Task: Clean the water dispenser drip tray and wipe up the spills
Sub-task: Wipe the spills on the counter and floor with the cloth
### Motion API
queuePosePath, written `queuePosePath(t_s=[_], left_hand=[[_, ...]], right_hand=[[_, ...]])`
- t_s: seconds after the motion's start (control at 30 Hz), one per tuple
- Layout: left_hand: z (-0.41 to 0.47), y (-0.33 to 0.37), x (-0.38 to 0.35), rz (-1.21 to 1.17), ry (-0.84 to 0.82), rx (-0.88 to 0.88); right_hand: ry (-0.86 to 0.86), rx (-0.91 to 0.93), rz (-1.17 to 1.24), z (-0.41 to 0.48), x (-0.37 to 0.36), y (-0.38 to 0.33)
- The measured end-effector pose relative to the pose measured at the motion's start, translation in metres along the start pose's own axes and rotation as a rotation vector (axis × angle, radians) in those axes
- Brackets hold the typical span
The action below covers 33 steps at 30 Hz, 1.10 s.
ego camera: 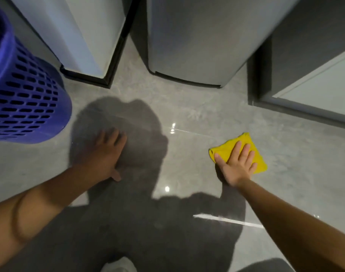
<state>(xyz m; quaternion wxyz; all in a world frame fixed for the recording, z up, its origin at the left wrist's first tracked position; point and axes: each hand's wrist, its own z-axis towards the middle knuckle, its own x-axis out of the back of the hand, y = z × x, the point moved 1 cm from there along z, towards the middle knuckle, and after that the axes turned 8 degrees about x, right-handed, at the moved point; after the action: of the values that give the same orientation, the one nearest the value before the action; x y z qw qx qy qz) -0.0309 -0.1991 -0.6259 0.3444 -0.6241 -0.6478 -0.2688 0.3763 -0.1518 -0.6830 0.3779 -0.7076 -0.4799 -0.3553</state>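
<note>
Overhead view of a glossy grey floor [187, 107], both bare forearms reaching forward.

Right hand [236, 165] laid flat on a folded yellow cloth [227, 147], fingers straight and slightly spread, not curled round anything, palm pressing the cloth to the floor. Cloth directly beneath fingers and palm, its corners showing beyond the fingertips and past the little finger, thumb lying along its left edge. Cloth on the right part of the floor, well apart from the far edge, nearer the cabinet [315, 75] than the grey unit [187, 46].

Left hand [107, 154] released and empty, flat on bare floor with fingers spread, well apart from the cloth, within a dark shadow.

Blue slotted basket [26, 99] at the floor's left edge, near the left hand. White unit [85, 36] with black base and the grey unit side by side along the far edge, a narrow gap between them. Bright glints on the floor between the two hands. Wetness of the floor not discernible.
</note>
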Motion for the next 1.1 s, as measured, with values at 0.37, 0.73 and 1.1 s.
queuePosePath(t_s=[0.37,0.73,1.1], left_hand=[[-0.004,-0.012,0.007,0.079,0.058,-0.122],[-0.02,-0.005,0.012,-0.017,0.062,-0.105],[-0.07,-0.045,-0.03,-0.207,0.122,-0.004]], right_hand=[[-0.031,0.805,-0.291,0.019,-0.023,-0.147],[-0.099,0.398,-0.249,-0.136,-0.027,0.08],[-0.036,0.567,-0.122,-0.193,-0.109,-0.088]])
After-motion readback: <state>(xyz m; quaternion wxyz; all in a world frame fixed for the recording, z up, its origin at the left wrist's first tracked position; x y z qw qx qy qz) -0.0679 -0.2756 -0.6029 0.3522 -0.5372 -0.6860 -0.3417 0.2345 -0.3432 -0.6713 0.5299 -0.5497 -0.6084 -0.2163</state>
